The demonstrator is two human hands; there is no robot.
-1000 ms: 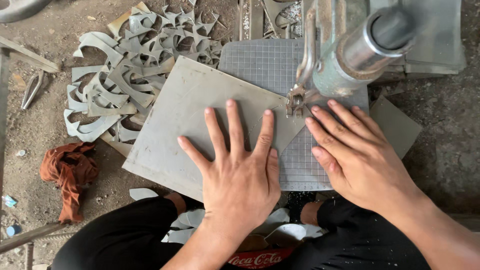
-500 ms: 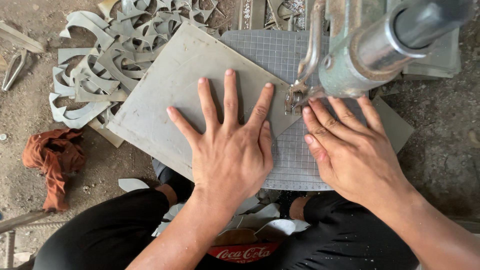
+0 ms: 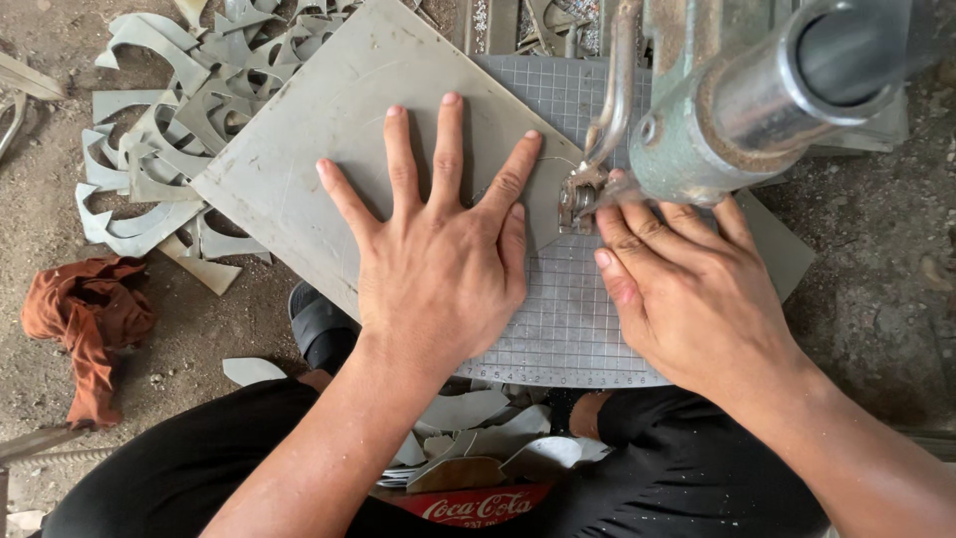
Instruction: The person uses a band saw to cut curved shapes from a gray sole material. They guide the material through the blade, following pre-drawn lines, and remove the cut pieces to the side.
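Head camera shows the left hand lying flat on the grey sheet, fingers spread wide, nothing pinched. The right hand presses beside it, fingers held together, tips just at the saw foot. The sheet lies under both hands and extends away from the fingertips toward upper left. The right fingers are nearer to the blade. Cut scraps lie beyond the sheet.

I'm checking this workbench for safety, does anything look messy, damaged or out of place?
Yes. Curved grey offcuts lie heaped on the dirt floor left of the sheet, and an orange rag lies crumpled there. The right hand has fingertips very close to the cutting head.
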